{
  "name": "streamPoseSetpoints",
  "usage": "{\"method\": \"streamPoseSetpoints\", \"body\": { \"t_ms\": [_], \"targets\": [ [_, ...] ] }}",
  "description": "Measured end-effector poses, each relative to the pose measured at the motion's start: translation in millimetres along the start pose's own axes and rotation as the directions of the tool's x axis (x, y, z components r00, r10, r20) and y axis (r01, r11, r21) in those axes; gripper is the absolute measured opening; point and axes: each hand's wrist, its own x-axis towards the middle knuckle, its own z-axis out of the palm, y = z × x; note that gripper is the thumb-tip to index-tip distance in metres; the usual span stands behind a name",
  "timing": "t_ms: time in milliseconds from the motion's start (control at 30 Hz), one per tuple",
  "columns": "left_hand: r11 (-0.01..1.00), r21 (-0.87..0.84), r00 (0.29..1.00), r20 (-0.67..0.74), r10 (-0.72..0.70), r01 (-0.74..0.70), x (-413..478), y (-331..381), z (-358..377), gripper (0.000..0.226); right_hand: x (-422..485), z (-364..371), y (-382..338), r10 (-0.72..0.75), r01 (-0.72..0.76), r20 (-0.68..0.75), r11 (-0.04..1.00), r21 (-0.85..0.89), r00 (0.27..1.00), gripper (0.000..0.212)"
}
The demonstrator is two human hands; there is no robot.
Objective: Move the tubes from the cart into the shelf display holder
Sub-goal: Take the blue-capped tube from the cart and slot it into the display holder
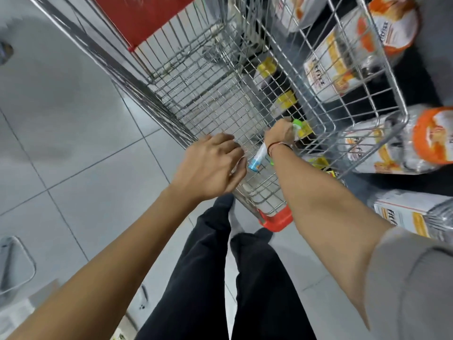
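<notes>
The wire cart [220, 99] stands in front of me, and both my hands are over the near end of its basket. My right hand [279, 132] is closed around a white tube with a green cap [297, 123] that sticks out past my fingers. A second white tube with a blue cap [255, 164] slants out from under my right wrist. My left hand [210, 163] hovers just left of that blue cap with curled fingers. A bit of white shows under its fingertips, and I cannot tell whether it grips anything. I cannot make out a display holder.
Shelves on the right hold clear bags with orange-and-white labels [389, 28] and yellow price tags [285, 99]. The cart has a red child-seat flap [147, 18] and a red corner bumper [277, 220]. Grey tiled floor [61, 119] lies to the left. My dark trouser legs [245, 278] are below.
</notes>
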Motion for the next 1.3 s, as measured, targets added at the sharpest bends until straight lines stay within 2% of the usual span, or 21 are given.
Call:
{"method": "streamPoseSetpoints", "body": {
  "t_ms": [200,300,467,533,567,700,800,900,1100,1300],
  "targets": [
    [1.0,0.02,1.0,-0.023,-0.008,0.009,-1,0,2,0.035,4,5,1,0.101,-0.1,-0.006,0.986,0.132,0.995,0.044],
    [1.0,0.014,1.0,-0.007,-0.015,0.015,0,2,1,0.035,-5,-8,-2,0.049,-0.059,0.067,0.985,0.163,0.997,0.041],
    [0.999,0.049,0.998,0.052,-0.025,0.023,1,2,-2,0.038,-25,-44,0,-0.067,0.034,0.146,0.976,0.215,0.987,0.013],
    [0.998,0.054,0.998,0.057,-0.018,0.015,1,4,-7,0.039,-38,-67,4,-0.098,0.056,0.147,0.962,0.267,0.984,0.016],
    [0.998,0.054,0.998,0.061,-0.017,0.014,1,6,-9,0.04,-44,-77,7,-0.109,0.063,0.139,0.953,0.297,0.984,0.025],
    [0.998,0.055,0.994,0.105,-0.034,0.029,1,8,-13,0.035,-72,-131,23,-0.166,0.132,0.048,0.903,0.409,0.985,0.036],
    [0.999,0.019,0.994,0.096,-0.047,0.045,6,13,-16,0.011,-93,-177,39,-0.177,0.168,-0.025,0.871,0.461,0.984,0.042],
    [0.999,-0.011,0.995,0.097,-0.033,0.034,24,29,-22,0.019,-118,-221,57,-0.19,0.217,-0.105,0.839,0.499,0.976,0.042],
    [0.991,0.021,0.991,-0.004,0.135,-0.135,75,95,-38,0.036,-182,-311,111,-0.138,0.306,-0.349,0.815,0.491,0.927,0.035],
    [0.911,-0.063,0.912,-0.084,0.402,-0.408,118,184,-46,0.045,-247,-372,177,-0.063,0.344,-0.529,0.822,0.453,0.846,0.034]
  ]
}}
